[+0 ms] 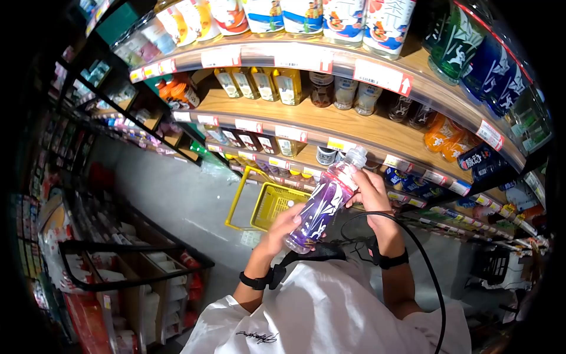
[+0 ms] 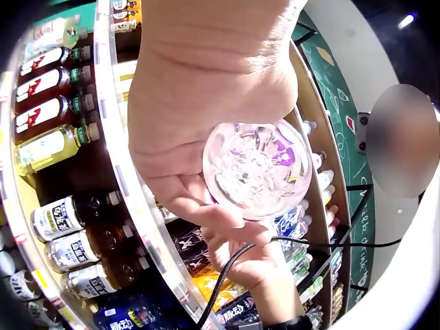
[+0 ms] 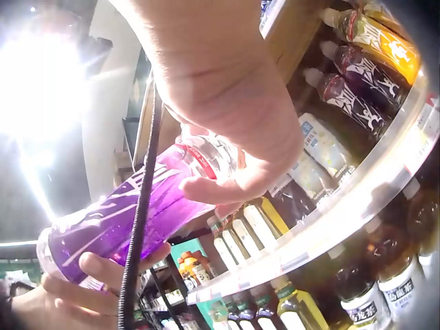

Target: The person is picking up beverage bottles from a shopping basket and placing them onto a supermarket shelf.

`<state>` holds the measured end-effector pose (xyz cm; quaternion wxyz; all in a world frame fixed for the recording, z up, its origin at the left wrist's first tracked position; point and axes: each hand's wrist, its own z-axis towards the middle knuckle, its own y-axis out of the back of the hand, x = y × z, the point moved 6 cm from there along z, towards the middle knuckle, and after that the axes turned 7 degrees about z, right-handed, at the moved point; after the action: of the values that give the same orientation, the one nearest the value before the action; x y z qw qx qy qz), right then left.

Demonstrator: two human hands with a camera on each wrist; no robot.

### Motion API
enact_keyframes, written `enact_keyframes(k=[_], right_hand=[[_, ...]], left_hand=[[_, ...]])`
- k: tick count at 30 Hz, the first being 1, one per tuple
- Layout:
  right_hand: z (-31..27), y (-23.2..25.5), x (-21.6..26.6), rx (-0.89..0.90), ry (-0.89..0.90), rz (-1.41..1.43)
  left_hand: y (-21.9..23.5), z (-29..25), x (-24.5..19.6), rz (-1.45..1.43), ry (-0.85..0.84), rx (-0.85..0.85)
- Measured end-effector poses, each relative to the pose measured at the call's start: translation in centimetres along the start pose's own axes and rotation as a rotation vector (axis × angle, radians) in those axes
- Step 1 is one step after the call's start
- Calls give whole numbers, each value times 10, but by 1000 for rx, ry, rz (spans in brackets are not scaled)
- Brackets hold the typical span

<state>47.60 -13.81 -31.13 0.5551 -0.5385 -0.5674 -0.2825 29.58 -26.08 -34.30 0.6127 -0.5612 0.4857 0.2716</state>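
Note:
A clear bottle of purple drink (image 1: pixel 320 211) with white graphics and a clear cap is held tilted in front of the shirt. My left hand (image 1: pixel 281 229) grips it near the base, with the fingers curled round its side. Up by the neck, my right hand (image 1: pixel 371 192) holds the bottle between thumb and fingers. The left wrist view looks onto the round clear bottom of the bottle (image 2: pixel 258 172), pressed against the palm. In the right wrist view the purple bottle (image 3: pixel 130 210) slants down to the left, and the right palm hides part of its top.
Curved shelves (image 1: pixel 265 121) of drink bottles with price tags stand ahead. A yellow basket (image 1: pixel 259 207) with its handle up is on the floor below. A black cable (image 1: pixel 430 259) loops from the right wrist. At left stands a black-railed display (image 1: pixel 135 283) of packaged goods.

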Motion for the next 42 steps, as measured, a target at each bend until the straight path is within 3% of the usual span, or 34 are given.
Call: enact_keyframes(k=[3, 5, 11, 13, 16, 19, 21, 22, 23, 25, 29, 33, 35, 37, 39, 40, 42], right_hand=[[-4, -5, 4, 34, 58, -47], [-8, -10, 10, 29, 76, 21], [-6, -17, 7, 94, 73, -170], [-10, -14, 6, 100, 51, -204], [-15, -15, 7, 270, 79, -335], [-12, -3, -18, 218, -189, -375], [-14, 4, -33, 211, -217, -432], [-14, 7, -40, 184, -221, -488], [-16, 6, -46, 198, -229, -507], [-18, 17, -49, 31, -234, -492], [-2, 10, -67, 109, -366, -616], [14, -11, -91, 254, -383, -699], [19, -28, -107, 299, -402, -751], [27, -39, -134, 356, -440, -889], [37, -47, -161, 354, -545, -898], [45, -63, -174, 434, -489, -987], [65, -89, -200, 574, -328, -1221]], left_hand=[[3, -9, 2, -33, 24, -13], [16, -13, 7, 90, -14, -258], [37, -28, 19, 125, 7, -477], [41, -37, 15, 108, 36, -419], [52, -48, 30, 14, 109, -340], [62, -52, 43, 15, 191, -269], [74, -60, 65, 60, 267, -460], [69, -58, 59, 20, 241, -364], [76, -57, 71, 10, 212, -365], [80, -59, 83, -65, 178, -417], [100, -64, 115, -232, 161, -539], [121, -81, 129, -294, 319, -609], [139, -83, 141, -372, 319, -734], [158, -88, 160, -247, 418, -830], [182, -89, 179, -287, 406, -866], [194, -89, 188, -326, 390, -924], [218, -79, 227, -406, 429, -883]])
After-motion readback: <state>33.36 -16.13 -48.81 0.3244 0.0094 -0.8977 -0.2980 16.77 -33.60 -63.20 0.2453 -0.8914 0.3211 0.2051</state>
